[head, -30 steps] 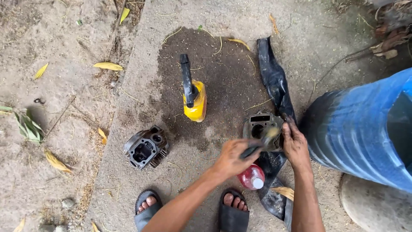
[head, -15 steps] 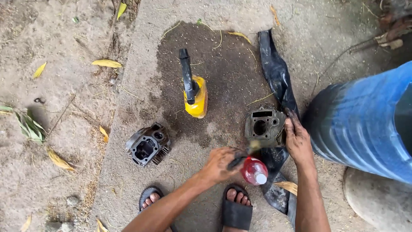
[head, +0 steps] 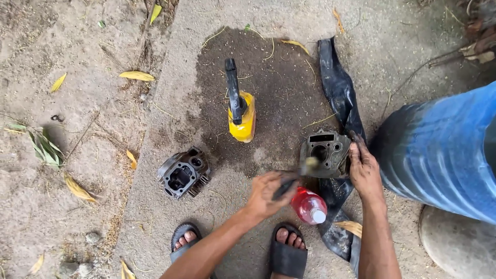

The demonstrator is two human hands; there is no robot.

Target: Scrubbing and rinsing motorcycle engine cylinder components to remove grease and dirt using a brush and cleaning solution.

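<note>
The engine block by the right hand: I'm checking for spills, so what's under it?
The engine block sits on dark stained concrete, beside a black rubber strip. Directly beneath is hidden.
</note>
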